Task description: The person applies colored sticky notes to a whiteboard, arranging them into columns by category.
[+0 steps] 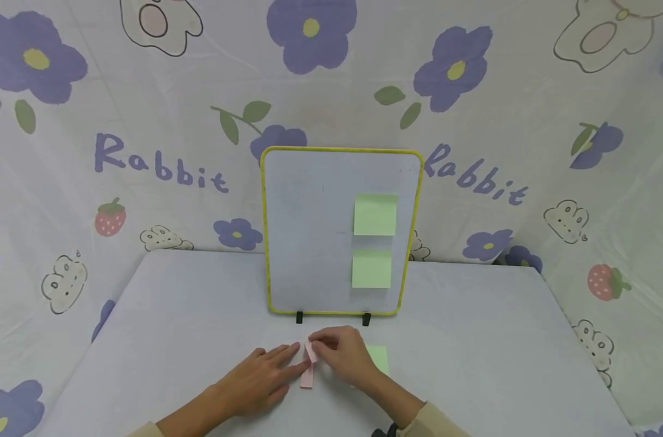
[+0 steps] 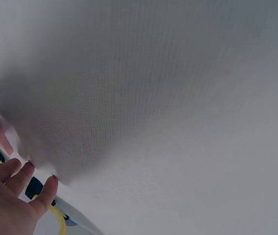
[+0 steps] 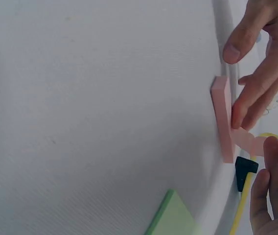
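Observation:
A narrow pink sticky-note pad [image 1: 306,380] lies on the white table in front of the board. My right hand [image 1: 346,357] pinches the top pink sheet [image 1: 310,352] between thumb and fingers; in the right wrist view this sheet [image 3: 245,141] bends up from the pad [image 3: 221,115]. My left hand [image 1: 260,381] is spread on the table at the left, its index fingertip at the pad where the sheet lifts. In the left wrist view, the fingers of the left hand [image 2: 7,205] show at the lower left.
A yellow-rimmed whiteboard [image 1: 309,243] stands behind the hands on black feet [image 1: 367,319]. Two green sticky notes, an upper one [image 1: 375,215] and a lower one [image 1: 371,268], are on its right side. A green sticky-note pad [image 1: 379,358] lies partly behind the right wrist.

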`<act>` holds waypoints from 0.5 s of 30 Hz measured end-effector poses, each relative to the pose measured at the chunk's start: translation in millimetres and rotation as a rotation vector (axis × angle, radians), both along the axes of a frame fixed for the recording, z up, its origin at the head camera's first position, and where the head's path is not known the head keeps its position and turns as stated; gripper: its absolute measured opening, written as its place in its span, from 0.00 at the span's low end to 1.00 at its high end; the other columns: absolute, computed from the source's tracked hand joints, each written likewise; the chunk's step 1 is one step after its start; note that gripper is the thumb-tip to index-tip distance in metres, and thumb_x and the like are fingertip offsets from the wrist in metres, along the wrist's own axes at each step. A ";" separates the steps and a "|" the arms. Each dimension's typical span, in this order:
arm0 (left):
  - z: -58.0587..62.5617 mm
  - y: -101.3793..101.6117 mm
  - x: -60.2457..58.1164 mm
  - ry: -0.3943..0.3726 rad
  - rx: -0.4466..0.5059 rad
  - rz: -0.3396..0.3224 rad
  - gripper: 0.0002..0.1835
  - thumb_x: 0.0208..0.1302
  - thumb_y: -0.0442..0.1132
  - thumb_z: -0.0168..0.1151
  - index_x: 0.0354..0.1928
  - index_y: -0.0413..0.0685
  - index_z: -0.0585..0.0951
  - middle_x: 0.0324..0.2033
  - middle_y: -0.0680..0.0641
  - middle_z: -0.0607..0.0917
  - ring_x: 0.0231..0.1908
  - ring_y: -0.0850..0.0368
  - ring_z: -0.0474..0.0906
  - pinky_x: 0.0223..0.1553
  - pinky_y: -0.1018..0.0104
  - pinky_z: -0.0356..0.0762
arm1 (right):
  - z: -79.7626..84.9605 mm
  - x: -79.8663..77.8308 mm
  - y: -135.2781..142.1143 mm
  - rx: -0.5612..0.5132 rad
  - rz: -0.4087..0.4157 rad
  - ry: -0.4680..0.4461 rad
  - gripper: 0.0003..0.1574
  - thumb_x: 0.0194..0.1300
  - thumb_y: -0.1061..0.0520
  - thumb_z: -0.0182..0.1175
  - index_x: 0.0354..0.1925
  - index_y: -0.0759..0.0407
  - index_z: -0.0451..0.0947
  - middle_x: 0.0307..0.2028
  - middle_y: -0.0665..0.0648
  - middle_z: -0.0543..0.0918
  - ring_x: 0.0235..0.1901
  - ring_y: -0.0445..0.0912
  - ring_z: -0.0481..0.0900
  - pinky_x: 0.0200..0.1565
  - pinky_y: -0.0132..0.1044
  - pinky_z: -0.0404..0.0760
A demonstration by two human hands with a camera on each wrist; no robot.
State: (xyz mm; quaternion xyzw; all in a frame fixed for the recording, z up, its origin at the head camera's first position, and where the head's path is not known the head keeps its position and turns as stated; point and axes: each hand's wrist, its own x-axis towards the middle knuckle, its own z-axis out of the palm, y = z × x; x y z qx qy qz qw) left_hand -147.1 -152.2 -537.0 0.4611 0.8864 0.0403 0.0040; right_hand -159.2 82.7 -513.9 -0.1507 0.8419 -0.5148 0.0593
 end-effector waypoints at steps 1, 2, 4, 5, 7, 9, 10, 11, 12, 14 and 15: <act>-0.1 -0.1 0.0 0.000 0.000 -0.001 0.27 0.70 0.46 0.58 0.70 0.61 0.72 0.68 0.42 0.72 0.65 0.50 0.71 0.45 0.53 0.79 | 1.6 -0.6 0.4 -0.008 -0.005 -0.003 0.10 0.67 0.64 0.62 0.43 0.62 0.87 0.42 0.52 0.89 0.42 0.42 0.86 0.43 0.31 0.82; 0.1 -0.1 -0.3 -0.003 0.000 -0.002 0.27 0.70 0.46 0.59 0.70 0.61 0.73 0.68 0.42 0.72 0.65 0.50 0.71 0.45 0.53 0.79 | 2.9 -1.3 1.0 -0.020 -0.008 0.000 0.09 0.67 0.64 0.62 0.43 0.62 0.87 0.42 0.53 0.89 0.42 0.43 0.86 0.43 0.31 0.82; 0.0 -0.4 -0.5 -0.006 0.010 -0.004 0.26 0.70 0.46 0.59 0.70 0.60 0.73 0.68 0.41 0.71 0.65 0.50 0.71 0.44 0.53 0.78 | 5.1 -2.5 2.0 -0.042 -0.016 0.002 0.09 0.66 0.65 0.62 0.43 0.62 0.87 0.42 0.54 0.88 0.42 0.44 0.86 0.43 0.31 0.82; -0.1 -0.6 -0.5 -0.007 0.016 -0.005 0.26 0.69 0.46 0.59 0.69 0.60 0.74 0.69 0.41 0.71 0.65 0.50 0.71 0.44 0.54 0.78 | 6.3 -3.0 2.5 -0.054 -0.021 0.003 0.09 0.66 0.65 0.63 0.42 0.62 0.87 0.42 0.55 0.88 0.42 0.45 0.87 0.43 0.31 0.82; -0.1 -0.8 -0.6 0.006 0.035 -0.009 0.25 0.69 0.45 0.59 0.68 0.60 0.75 0.68 0.40 0.71 0.64 0.50 0.72 0.43 0.54 0.78 | 8.4 -4.8 3.2 -0.077 -0.032 0.006 0.09 0.66 0.65 0.63 0.42 0.62 0.87 0.42 0.55 0.88 0.41 0.46 0.87 0.42 0.30 0.82; -0.3 -0.9 -0.8 0.019 0.048 -0.010 0.25 0.68 0.45 0.59 0.67 0.59 0.77 0.69 0.40 0.71 0.64 0.51 0.72 0.42 0.56 0.77 | 10.5 -6.6 3.6 -0.092 -0.043 0.015 0.09 0.66 0.65 0.63 0.43 0.62 0.87 0.42 0.56 0.89 0.39 0.46 0.87 0.41 0.30 0.82; -0.5 -0.9 -0.9 0.027 0.055 -0.010 0.24 0.68 0.45 0.59 0.66 0.60 0.77 0.69 0.40 0.70 0.64 0.51 0.72 0.41 0.56 0.77 | 12.3 -7.5 3.8 -0.098 -0.048 0.026 0.09 0.66 0.65 0.63 0.43 0.63 0.87 0.41 0.57 0.89 0.37 0.46 0.87 0.40 0.30 0.82; -0.7 -0.6 -1.3 0.036 0.059 -0.009 0.24 0.68 0.44 0.59 0.66 0.60 0.77 0.69 0.39 0.70 0.63 0.52 0.73 0.41 0.57 0.76 | 14.2 -8.5 4.1 -0.098 -0.053 0.040 0.09 0.66 0.65 0.63 0.43 0.63 0.87 0.40 0.57 0.89 0.36 0.46 0.87 0.38 0.30 0.82; -0.5 -0.3 -1.7 0.044 0.063 -0.008 0.24 0.68 0.44 0.59 0.66 0.61 0.78 0.70 0.39 0.69 0.63 0.52 0.73 0.41 0.57 0.76 | 15.9 -9.8 4.2 -0.096 -0.057 0.061 0.09 0.66 0.66 0.63 0.43 0.63 0.87 0.39 0.57 0.89 0.35 0.46 0.87 0.37 0.31 0.82; 0.3 0.5 -2.4 0.045 0.059 -0.007 0.23 0.68 0.44 0.59 0.65 0.61 0.78 0.70 0.39 0.68 0.63 0.52 0.73 0.41 0.57 0.76 | 20.3 -11.6 4.4 -0.090 -0.066 0.097 0.09 0.65 0.66 0.63 0.43 0.63 0.87 0.36 0.56 0.89 0.32 0.45 0.86 0.36 0.33 0.82; 1.0 1.1 -2.7 0.044 0.055 -0.007 0.23 0.68 0.45 0.59 0.65 0.61 0.79 0.71 0.39 0.67 0.63 0.52 0.73 0.42 0.57 0.77 | 22.7 -12.9 4.4 -0.083 -0.072 0.114 0.09 0.65 0.67 0.63 0.43 0.63 0.87 0.34 0.55 0.89 0.31 0.44 0.86 0.36 0.34 0.82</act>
